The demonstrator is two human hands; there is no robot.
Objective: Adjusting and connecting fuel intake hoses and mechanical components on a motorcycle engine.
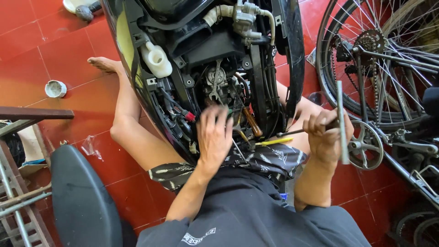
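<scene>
1. Scooter (206, 68) with body panels off fills 12 o'clock; exposed engine bay (224, 87) in the middle, white plastic reservoir (155, 58) at 11, carburettor with hoses (242, 18) at the top edge.
2. Bicycle (384, 68) crowds the 2–3 o'clock side: rear wheel, sprocket, and chainring with crank (366, 146) just beside the right hand.
3. Red tiled floor (41, 55) underneath; small white cap (55, 88) lies on it at 9 o'clock. Black seat (80, 196) at 7 o'clock, metal rack (18, 201) at the left edge.
4. Person's bare legs straddle the scooter; left foot (104, 64) out at 10 o'clock.
5. Yellow-handled tool (274, 141) lies across the lap at centre, between the hands. Brown-handled screwdriver (252, 122) sits in the engine bay just above it.
6. Left hand (214, 135): forearm comes up from 6 o'clock, back of hand to camera, fingers spread and reaching into the wiring and engine parts. Fingertips are blurred and hidden, so I cannot tell whether the grip holds anything.
7. Right hand (325, 132): at 3 o'clock, elbow bent, fist closed on a T-handle wrench (340, 121); crossbar stands roughly vertical, shaft points left toward the engine bay.
</scene>
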